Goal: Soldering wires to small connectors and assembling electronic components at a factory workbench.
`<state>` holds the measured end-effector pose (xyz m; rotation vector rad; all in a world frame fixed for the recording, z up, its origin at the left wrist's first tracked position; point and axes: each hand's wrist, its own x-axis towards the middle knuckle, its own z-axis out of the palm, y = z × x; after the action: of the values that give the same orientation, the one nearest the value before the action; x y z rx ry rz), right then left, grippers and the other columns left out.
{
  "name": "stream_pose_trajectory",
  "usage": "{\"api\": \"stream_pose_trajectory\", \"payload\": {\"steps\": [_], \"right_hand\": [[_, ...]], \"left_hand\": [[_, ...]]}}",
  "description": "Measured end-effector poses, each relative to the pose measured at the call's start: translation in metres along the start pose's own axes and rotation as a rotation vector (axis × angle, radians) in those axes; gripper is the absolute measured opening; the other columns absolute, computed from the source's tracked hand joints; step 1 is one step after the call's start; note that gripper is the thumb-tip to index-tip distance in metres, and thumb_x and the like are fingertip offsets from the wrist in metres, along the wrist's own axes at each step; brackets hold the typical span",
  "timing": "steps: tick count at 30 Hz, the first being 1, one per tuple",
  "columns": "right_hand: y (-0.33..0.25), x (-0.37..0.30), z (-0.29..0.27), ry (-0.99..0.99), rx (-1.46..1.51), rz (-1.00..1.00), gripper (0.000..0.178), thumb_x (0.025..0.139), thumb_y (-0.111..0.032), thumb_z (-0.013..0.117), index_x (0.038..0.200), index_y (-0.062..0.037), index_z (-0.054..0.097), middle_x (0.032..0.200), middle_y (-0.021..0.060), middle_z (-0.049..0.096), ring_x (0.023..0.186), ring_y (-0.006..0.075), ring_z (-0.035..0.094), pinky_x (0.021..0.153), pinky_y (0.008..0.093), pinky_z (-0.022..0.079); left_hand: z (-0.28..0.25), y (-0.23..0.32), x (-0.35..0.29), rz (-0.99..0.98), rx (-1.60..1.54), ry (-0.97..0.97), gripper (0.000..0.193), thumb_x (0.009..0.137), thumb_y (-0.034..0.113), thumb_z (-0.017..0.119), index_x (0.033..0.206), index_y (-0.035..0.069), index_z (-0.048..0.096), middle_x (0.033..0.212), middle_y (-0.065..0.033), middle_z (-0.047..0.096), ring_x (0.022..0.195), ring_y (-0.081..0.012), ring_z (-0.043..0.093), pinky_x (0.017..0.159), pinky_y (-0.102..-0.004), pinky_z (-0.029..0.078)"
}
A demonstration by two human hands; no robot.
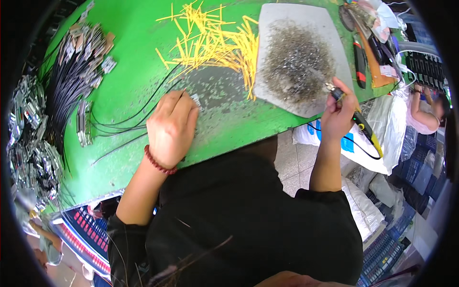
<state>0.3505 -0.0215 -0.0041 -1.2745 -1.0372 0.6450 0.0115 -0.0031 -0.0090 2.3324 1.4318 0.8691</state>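
My right hand (340,112) grips a black and yellow soldering iron (364,128), its metal end by the edge of a grey board (342,45) covered in dark specks. A cord loops from the iron's yellow end. My left hand (172,122) rests on the green table with its fingers drawn together on a thin black cable (179,76); the fingertips partly hide the grip. Beside those fingertips lies a small pale flat piece (196,99). Several black cables (122,125) run leftward from under this hand to a small stack of silver strips (84,123).
Thin yellow strips (210,40) are heaped at the far middle. Bundled black cables (71,71) and shiny silver parts (36,143) fill the left side. Red-and-black handled pliers (359,62) lie at the right edge. White sacks (382,119) stand beyond; other people are farther off.
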Motion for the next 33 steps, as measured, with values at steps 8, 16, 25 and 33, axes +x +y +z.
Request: {"api": "stream_pose_trajectory", "payload": {"steps": [8, 16, 25, 33], "right_hand": [[0.018, 0.051, -0.017, 0.117, -0.145, -0.104, 0.01, 0.08, -0.002, 0.062, 0.09, 0.0005, 0.059, 0.073, 0.0003, 0.056, 0.063, 0.0056, 0.051, 0.058, 0.0193, 0.04], [0.025, 0.056, -0.009, 0.121, -0.232, -0.117, 0.01, 0.079, -0.002, 0.064, 0.089, 0.0005, 0.059, 0.072, -0.0001, 0.057, 0.061, 0.0045, 0.05, 0.056, 0.0185, 0.038], [0.032, 0.055, -0.012, 0.132, -0.253, -0.094, 0.008, 0.08, -0.003, 0.063, 0.088, -0.0006, 0.061, 0.071, 0.0016, 0.059, 0.061, 0.008, 0.055, 0.059, 0.0202, 0.042], [-0.001, 0.013, 0.015, -0.109, 0.114, 0.063, 0.019, 0.079, -0.002, 0.058, 0.097, 0.0027, 0.057, 0.086, 0.0059, 0.055, 0.071, 0.009, 0.05, 0.065, 0.0204, 0.042]], "left_hand": [[-0.001, 0.002, 0.008, -0.113, -0.243, -0.016, 0.013, 0.073, -0.008, 0.065, 0.079, 0.0, 0.058, 0.083, -0.0134, 0.063, 0.078, -0.0301, 0.061, 0.068, -0.0372, 0.051], [0.0, 0.003, 0.01, -0.154, -0.239, -0.013, 0.014, 0.073, -0.009, 0.065, 0.077, 0.001, 0.056, 0.081, -0.0126, 0.061, 0.073, -0.0297, 0.058, 0.064, -0.0369, 0.049], [-0.001, 0.0, 0.005, -0.151, -0.228, -0.009, 0.015, 0.072, -0.008, 0.066, 0.076, 0.001, 0.055, 0.08, -0.0124, 0.06, 0.074, -0.0301, 0.058, 0.065, -0.0366, 0.049], [0.003, -0.005, 0.006, -0.106, -0.218, 0.002, 0.013, 0.072, -0.006, 0.067, 0.077, -0.001, 0.056, 0.08, -0.0123, 0.061, 0.071, -0.0279, 0.06, 0.065, -0.0337, 0.049]]}}
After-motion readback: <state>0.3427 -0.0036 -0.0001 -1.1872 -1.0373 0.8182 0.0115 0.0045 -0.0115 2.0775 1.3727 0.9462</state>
